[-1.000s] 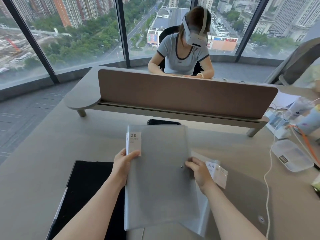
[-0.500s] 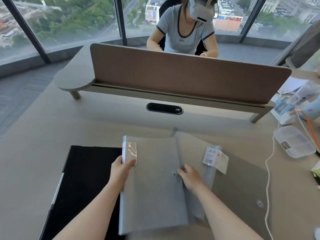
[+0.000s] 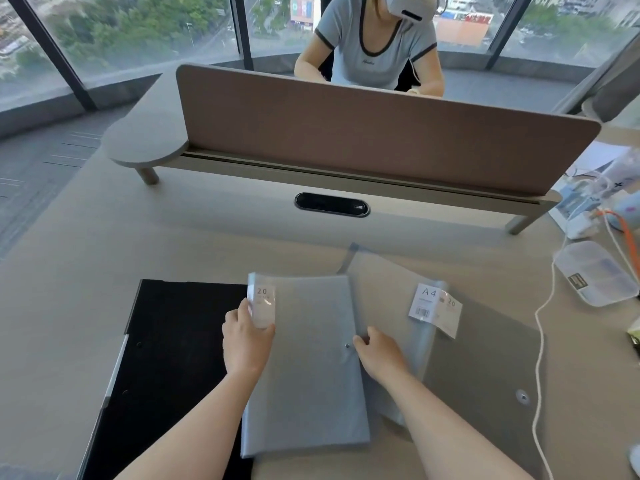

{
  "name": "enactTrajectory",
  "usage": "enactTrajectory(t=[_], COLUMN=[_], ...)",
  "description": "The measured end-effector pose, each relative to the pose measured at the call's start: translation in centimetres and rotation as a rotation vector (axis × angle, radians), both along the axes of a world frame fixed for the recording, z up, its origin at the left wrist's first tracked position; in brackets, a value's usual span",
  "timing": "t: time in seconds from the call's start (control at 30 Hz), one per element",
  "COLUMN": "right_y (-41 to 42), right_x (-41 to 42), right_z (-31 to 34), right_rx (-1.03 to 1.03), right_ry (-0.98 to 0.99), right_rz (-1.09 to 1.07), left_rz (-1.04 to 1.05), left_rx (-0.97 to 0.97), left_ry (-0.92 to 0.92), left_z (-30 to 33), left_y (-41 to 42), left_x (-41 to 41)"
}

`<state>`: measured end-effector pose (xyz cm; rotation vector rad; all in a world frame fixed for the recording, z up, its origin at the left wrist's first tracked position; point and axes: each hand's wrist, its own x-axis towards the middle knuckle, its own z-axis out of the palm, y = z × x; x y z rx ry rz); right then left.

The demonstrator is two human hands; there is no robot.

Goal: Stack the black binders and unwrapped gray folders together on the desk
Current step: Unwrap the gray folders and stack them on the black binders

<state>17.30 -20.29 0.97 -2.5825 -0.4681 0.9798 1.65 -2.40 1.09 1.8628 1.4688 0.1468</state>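
Lowered from its raised tilt of a second before, the wrapped gray folder [image 3: 308, 362] lay nearly flat, and the view had dipped toward the bench [image 3: 104, 244]. The left hand [image 3: 246, 341] pinched the folder's left edge, thumb over the loose clear film by the "20" label [image 3: 263, 304]. The right hand [image 3: 381, 355] gripped the right edge beside a small snap, fingers curled; whether they held film or the cover itself I could not quite tell.

Under and to the right of the right hand lay a second wrapped folder [image 3: 381, 292] bearing an A4 sticker [image 3: 426, 302], partly overlapped by the held one. Farther right a bare gray folder [image 3: 485, 368] rested flat. Left of the left hand sat the black binders [image 3: 180, 341], their near edge under the held folder.

To do this step well, I judged the film should be peeled from the loose corner while the other hand pinned the folder down, then drawn off along its length rather than torn, so the cover did not buckle.

A white cable [image 3: 540, 341] and a clear plastic case [image 3: 595, 271] lay well off to the right.
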Motion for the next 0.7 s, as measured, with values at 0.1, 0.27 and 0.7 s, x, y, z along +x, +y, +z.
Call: enactTrajectory(t=[0.1,0.27,0.7], right_y=[0.2,0.4,0.1], right_x=[0.0,-0.1,3.1], right_z=[0.1,0.6,2.6], right_rx=[-0.039,-0.128,-0.493], right_ry=[-0.061,-0.146,0.178], right_rz=[0.034,0.092,0.231], left_rz=[-0.149,-0.588,-0.863], left_rx=[0.156,0.253,0.184], left_ry=[0.124,0.250,0.307], left_z=[-0.1,-0.3,-1.7], left_y=[-0.9,-2.7,-4.2], left_x=[0.2,1.3,3.5])
